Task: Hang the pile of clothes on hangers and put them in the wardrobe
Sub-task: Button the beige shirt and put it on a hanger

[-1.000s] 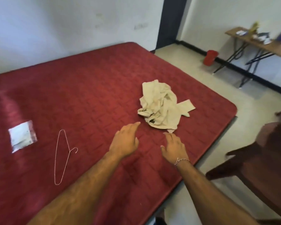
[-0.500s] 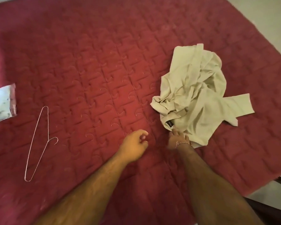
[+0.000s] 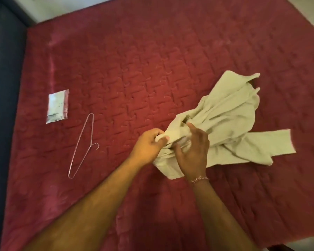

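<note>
Hands at work on cloth, both low of centre. Left hand curled into a fist at the near-left edge of the cream garment, fingers and thumb pinching a fold of fabric at about 9 o'clock on the bundle. Right hand laid over the bunched near end of the same garment, fingers pointing toward 12 o'clock, thumb tucked into the cloth and gripping it; thin bracelet around the wrist. Both forearms entering from 6 o'clock, bare.

Garment crumpled on the red quilted mattress, right of centre, spreading away from the hands toward 1 and 2 o'clock. One flat rectangular flap stretched out toward 3 o'clock, lying on the mattress. Near end gathered under and between the two hands, slightly lifted and twisted there; far end loose and rumpled. Kind of garment not clear from the folds.

Thin wire hanger lying flat on the mattress at 9 o'clock from the hands, well apart from the garment, hook turned toward 3 o'clock, long narrow point toward 6 o'clock. Small flat packet beyond it at about 10 o'clock, near the hanger but not touching, print too blurred to read.

Dark blue strip along the mattress's left side at 9 o'clock. Pale wall at 11 o'clock.
</note>
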A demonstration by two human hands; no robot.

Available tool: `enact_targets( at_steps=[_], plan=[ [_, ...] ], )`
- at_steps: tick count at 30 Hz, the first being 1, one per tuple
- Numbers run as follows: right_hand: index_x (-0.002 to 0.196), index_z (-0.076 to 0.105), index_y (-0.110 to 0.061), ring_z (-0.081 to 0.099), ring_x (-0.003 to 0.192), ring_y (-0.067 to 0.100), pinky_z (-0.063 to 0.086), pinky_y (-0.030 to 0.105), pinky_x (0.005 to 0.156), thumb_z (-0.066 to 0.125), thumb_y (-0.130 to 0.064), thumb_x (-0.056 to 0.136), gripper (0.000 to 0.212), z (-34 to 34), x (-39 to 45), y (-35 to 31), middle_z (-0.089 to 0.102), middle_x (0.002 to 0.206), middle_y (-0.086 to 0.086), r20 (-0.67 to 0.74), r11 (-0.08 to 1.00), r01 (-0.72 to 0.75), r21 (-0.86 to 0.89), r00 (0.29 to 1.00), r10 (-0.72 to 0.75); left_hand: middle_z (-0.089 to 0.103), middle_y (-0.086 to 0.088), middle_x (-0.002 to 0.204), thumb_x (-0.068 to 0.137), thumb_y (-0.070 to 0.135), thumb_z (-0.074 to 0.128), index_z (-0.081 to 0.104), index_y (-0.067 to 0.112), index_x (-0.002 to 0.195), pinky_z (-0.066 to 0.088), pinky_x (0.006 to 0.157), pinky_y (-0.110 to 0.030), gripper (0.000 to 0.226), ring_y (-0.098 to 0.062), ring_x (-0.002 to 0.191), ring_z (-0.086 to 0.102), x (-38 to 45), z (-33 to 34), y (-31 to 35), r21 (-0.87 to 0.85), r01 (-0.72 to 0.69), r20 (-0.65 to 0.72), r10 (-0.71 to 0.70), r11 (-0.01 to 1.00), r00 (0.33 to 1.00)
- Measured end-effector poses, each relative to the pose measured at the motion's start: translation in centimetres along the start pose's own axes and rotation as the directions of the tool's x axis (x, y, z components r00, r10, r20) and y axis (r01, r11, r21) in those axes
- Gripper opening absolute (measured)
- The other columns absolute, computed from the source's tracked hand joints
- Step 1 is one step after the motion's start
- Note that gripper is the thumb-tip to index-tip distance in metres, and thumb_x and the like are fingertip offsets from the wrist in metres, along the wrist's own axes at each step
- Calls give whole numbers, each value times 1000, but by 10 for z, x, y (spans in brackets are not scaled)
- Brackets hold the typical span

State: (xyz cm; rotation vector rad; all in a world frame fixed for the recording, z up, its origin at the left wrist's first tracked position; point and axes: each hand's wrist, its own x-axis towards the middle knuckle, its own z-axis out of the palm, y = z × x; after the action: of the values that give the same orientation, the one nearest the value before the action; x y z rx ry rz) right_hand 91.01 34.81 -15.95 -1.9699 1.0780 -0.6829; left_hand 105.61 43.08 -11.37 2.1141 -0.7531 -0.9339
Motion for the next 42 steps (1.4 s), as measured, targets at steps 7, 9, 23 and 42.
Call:
enact_targets(
  at_steps=[7,9,23,42],
  plan=[
    [113,78,-33,57,114,7,46,39,99,65,-36,89,28,6,23,-98,66,114,-26,399,944,241,223,861,-314,71,15,100,74,28,59,65,29,115,54,80,-34,42,-6,90,65,-89,-141,38,393,-208,72,195,896,978],
    [115,78,-28,65,109,5,51,32,96,62,-30,96,25,3,12,-139,73,110,-19,454,912,252,322,804,-383,71,14,105,79,27,57,63,32,118,54,83,-38,39,-11,95,67,-118,-177,41,476,-227,-7,262,849,965],
    [58,68,-23,66,73,26,52,42,73,50,-10,73,27,-10,-47,-316,71,69,1,57,988,16,153,998,-25,75,-4,93,77,-3,66,78,18,92,47,79,-38,29,-30,89,62,-280,-454,-12,594,-135,-723,600,793,342],
    [64,65,-22,54,59,14,39,30,58,65,-19,88,25,104,-113,-406,61,61,-7,321,961,30,275,939,-121,67,2,117,91,9,61,69,28,117,51,92,-37,33,-22,109,63,-330,-492,37,802,-43,-326,497,595,804]
  ],
)
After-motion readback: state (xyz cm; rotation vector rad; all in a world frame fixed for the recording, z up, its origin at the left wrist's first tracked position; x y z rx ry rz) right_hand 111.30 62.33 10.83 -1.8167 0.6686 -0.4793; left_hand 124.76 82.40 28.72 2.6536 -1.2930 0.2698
